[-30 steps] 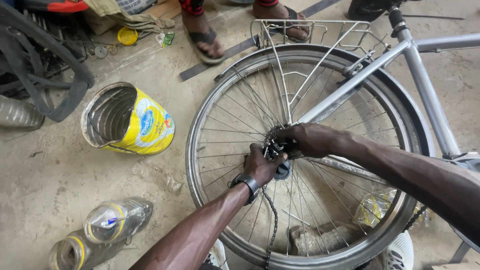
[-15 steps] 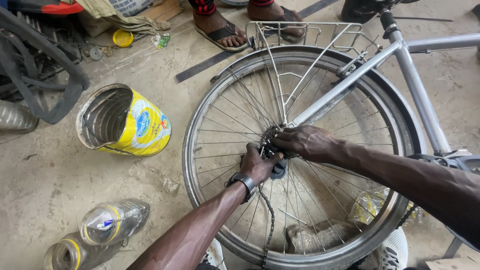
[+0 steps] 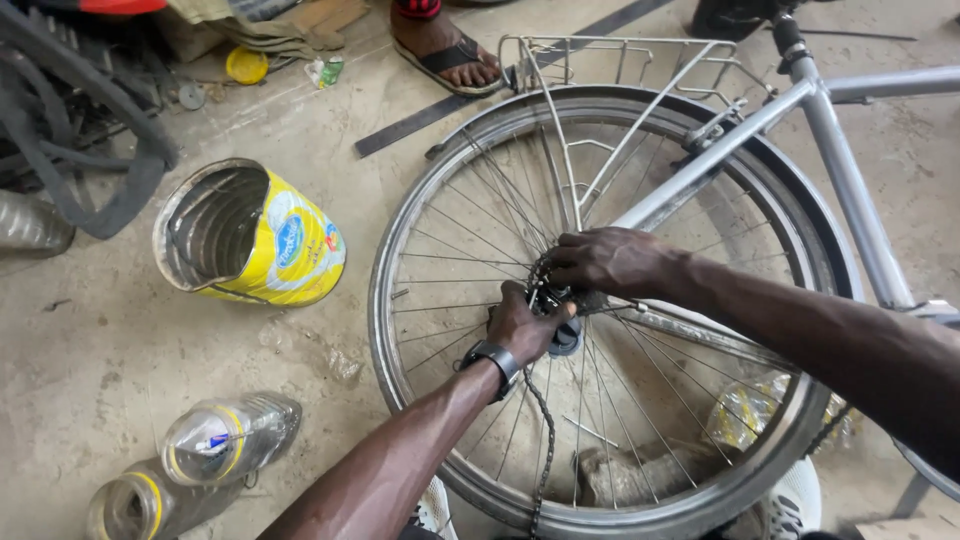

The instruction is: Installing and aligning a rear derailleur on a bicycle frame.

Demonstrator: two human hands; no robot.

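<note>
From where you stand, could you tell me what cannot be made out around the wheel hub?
Head view only:
- Hub: mostly hidden by the left hand and right hand.
- What the fingers grip: covered by the hands.
- Chain: lower end cut off by the bottom edge.
- Bicycle frame: cut off at the right edge.

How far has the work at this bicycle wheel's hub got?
Done: the rear wheel sits in the frame, under the rack. In hand: the left hand and right hand are both at the hub. Left: the chain hangs loose below the hub.
</note>
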